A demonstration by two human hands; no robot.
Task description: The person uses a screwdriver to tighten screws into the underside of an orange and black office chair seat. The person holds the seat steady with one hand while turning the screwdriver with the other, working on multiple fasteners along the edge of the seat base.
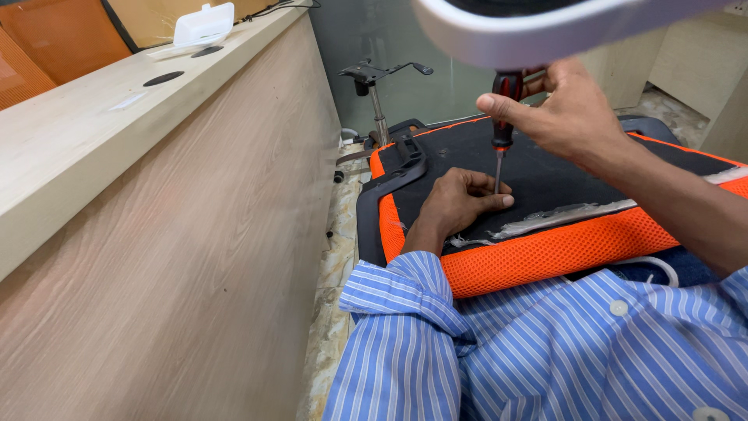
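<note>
Right hand (573, 109): gripping the red-and-black screwdriver (502, 117) upright, fingers wrapping its handle.
Left hand (461, 201): curling loosely, fingertips steadying the screwdriver tip.
Seat cushion (545, 249): orange mesh, black underside facing up, lying beneath both hands.
Desk (156, 218): standing left of the hands.

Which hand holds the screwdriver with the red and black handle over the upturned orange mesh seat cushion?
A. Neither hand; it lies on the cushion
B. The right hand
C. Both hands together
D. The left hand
B. The right hand grips the handle of the red and black screwdriver upright, while the left hand rests on the black underside of the orange mesh seat cushion, its fingers beside the tip.
</note>
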